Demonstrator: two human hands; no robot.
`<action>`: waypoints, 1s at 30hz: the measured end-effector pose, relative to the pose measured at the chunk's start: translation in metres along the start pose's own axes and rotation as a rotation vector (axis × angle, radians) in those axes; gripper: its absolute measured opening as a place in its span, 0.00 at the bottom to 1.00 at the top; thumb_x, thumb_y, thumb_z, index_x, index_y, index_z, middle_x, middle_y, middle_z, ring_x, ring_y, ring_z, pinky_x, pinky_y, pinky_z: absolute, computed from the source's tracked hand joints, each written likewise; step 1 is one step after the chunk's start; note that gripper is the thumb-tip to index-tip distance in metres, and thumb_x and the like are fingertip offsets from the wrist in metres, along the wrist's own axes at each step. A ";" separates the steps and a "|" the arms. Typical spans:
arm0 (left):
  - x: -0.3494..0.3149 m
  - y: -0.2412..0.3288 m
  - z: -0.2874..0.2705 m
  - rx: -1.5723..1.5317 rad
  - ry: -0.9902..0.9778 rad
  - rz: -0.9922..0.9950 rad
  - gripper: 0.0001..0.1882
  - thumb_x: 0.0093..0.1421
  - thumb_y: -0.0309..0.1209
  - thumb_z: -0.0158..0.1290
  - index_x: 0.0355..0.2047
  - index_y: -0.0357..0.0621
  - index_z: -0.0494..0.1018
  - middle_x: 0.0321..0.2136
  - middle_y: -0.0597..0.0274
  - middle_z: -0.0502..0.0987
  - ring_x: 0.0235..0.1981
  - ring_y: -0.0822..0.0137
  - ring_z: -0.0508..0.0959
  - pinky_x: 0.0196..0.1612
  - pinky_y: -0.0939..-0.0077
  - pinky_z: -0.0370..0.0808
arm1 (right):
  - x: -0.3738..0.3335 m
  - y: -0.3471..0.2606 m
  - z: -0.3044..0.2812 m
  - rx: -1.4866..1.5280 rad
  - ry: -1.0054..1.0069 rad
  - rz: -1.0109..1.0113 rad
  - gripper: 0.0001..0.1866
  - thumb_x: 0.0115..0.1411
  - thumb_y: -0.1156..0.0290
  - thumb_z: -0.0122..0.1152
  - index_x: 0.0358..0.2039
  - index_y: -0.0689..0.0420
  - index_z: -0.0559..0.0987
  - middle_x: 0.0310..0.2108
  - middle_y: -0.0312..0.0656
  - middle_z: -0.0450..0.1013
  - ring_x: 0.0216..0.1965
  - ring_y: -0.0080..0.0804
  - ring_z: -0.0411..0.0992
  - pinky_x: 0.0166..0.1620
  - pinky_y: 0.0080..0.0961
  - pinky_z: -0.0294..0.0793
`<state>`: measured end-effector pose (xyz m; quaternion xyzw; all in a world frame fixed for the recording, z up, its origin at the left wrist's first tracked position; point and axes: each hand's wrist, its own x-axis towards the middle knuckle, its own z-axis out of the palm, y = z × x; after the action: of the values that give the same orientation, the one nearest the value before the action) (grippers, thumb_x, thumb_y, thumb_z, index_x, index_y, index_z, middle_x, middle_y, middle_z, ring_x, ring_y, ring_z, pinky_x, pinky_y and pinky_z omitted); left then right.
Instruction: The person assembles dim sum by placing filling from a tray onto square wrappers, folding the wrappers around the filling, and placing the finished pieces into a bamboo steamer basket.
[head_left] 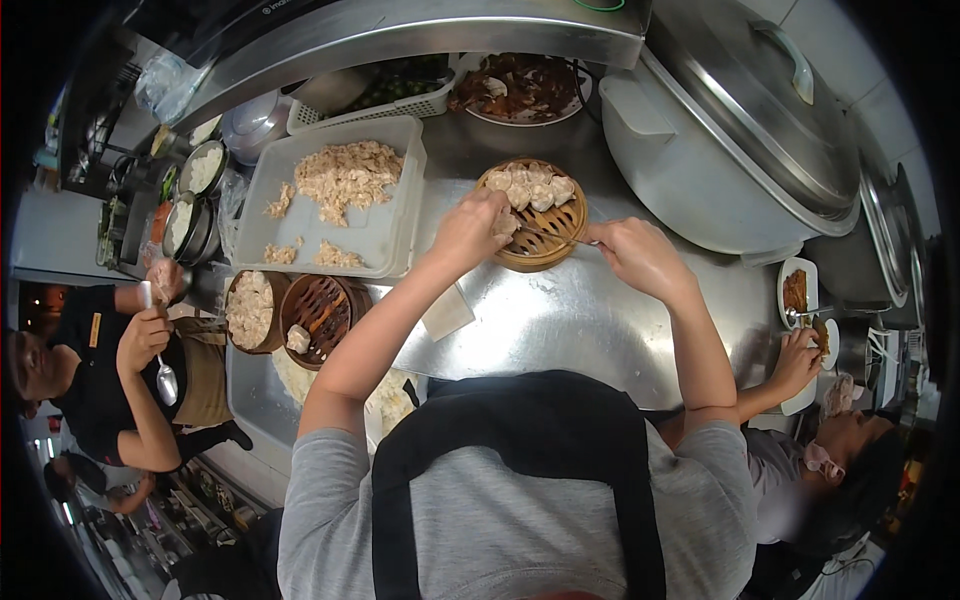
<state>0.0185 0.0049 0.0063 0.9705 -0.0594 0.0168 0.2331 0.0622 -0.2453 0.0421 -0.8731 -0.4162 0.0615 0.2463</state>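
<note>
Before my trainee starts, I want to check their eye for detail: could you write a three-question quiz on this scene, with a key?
1. True or false: the plastic tub of pale mixture sits left of the bamboo steamer bearing a row of dumplings.
2. The right hand grips: a) a steamer lid; b) a thin tool; c) a ladle.
3. Fill in, far or near: for the person, the row lies toward that steamer's ____ side.

Key: 1 true; 2 b; 3 far.

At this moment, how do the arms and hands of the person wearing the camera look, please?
The left hand and the right hand are bare, and the forearms are uncovered. The T-shirt sleeves are short and grey, with a black apron worn over the shirt.
</note>
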 end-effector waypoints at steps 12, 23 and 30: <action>-0.023 -0.027 -0.023 -0.128 0.169 -0.063 0.11 0.51 0.28 0.60 0.36 0.40 0.76 0.30 0.55 0.75 0.27 0.61 0.76 0.32 0.67 0.72 | 0.004 -0.020 -0.008 -0.106 -0.099 0.061 0.13 0.52 0.80 0.48 0.35 0.58 0.79 0.31 0.48 0.75 0.32 0.49 0.73 0.36 0.42 0.72; -0.012 -0.029 0.002 -0.056 0.193 -0.121 0.10 0.51 0.32 0.58 0.31 0.39 0.77 0.25 0.52 0.75 0.28 0.53 0.77 0.33 0.60 0.72 | 0.001 -0.036 -0.027 -0.248 -0.077 -0.064 0.11 0.50 0.78 0.53 0.34 0.56 0.79 0.28 0.44 0.75 0.34 0.43 0.74 0.35 0.39 0.74; 0.006 -0.036 0.010 0.014 0.123 -0.178 0.08 0.49 0.31 0.57 0.26 0.39 0.77 0.25 0.49 0.78 0.30 0.50 0.78 0.34 0.59 0.74 | 0.006 -0.024 -0.003 -0.104 0.041 -0.142 0.08 0.51 0.78 0.53 0.32 0.58 0.78 0.30 0.45 0.76 0.35 0.44 0.74 0.37 0.40 0.74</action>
<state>0.0294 0.0312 -0.0185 0.9707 0.0416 0.0560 0.2301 0.0499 -0.2293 0.0571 -0.8541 -0.4745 0.0041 0.2128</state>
